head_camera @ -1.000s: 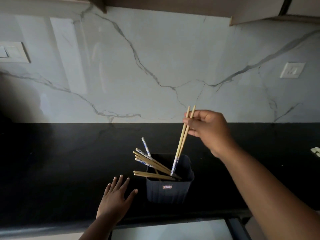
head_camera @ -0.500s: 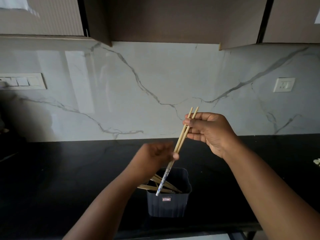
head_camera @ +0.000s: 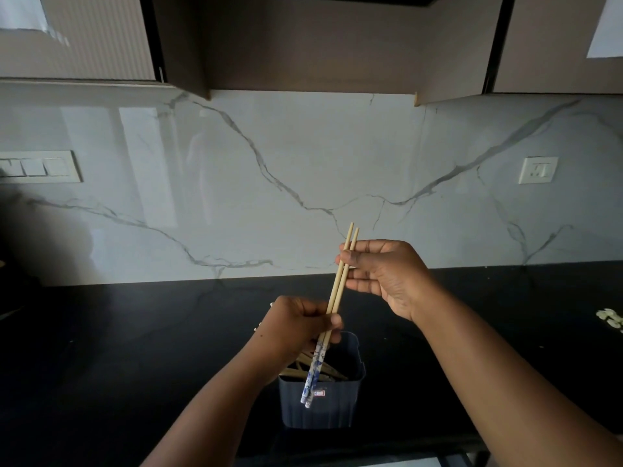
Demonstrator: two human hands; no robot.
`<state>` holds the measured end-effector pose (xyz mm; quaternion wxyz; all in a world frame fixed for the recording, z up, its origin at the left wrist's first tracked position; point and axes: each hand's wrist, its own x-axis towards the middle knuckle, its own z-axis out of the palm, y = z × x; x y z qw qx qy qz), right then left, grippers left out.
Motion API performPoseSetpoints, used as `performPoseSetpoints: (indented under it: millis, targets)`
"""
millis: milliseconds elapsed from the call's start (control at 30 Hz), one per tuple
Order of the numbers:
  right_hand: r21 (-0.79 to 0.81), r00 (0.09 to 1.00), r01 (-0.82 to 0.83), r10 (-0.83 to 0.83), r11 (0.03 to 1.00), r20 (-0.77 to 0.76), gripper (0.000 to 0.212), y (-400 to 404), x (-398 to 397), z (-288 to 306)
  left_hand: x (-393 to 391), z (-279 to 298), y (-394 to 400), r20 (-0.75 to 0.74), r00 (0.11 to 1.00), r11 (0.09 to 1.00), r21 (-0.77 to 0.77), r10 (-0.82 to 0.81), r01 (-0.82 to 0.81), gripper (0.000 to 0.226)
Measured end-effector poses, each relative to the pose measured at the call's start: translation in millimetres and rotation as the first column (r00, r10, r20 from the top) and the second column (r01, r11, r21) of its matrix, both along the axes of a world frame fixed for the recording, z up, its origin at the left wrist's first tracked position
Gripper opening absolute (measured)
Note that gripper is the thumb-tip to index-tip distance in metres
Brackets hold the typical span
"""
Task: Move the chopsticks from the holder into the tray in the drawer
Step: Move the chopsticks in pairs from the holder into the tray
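A pair of wooden chopsticks with blue-and-white patterned ends is held slanted in the air above the counter. My right hand pinches the pair near its upper end. My left hand grips it lower down, just above the patterned part. Below both hands stands the dark grey square holder on the black countertop, with several more wooden chopsticks lying slanted inside, partly hidden by my left wrist. The drawer and its tray are not in view.
The black countertop runs to a white marble backsplash. Brown wall cabinets hang overhead. A switch panel sits at the left and a socket at the right. Small pale objects lie at the counter's right edge.
My left hand rose from the counter's front edge and took hold of the lower part of the pair. The pair came up clear of the holder. The camera tilted upward.
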<state>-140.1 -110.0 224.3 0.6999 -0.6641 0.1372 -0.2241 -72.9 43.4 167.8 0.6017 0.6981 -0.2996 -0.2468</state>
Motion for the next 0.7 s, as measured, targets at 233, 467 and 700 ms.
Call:
performPoseSetpoints:
  millis: [233,467,700]
  targets:
    - [-0.021,0.999,-0.02,0.02,1.0,-0.031,0.015,2,-1,-2,-5,1,0,-0.08,0.996,1.0,-0.014,-0.029,0.028,0.006]
    - [-0.012,0.999,-0.022,0.022,1.0,-0.04,0.014,2,-3,-4,-5,-6,2,-0.092,0.995,0.999,0.023,-0.034,0.036,0.011]
    - [-0.032,0.997,-0.059,0.057,0.998,-0.061,0.018,2,-3,-10,-6,-7,2,-0.078,0.997,0.999,0.028,-0.02,0.023,0.009]
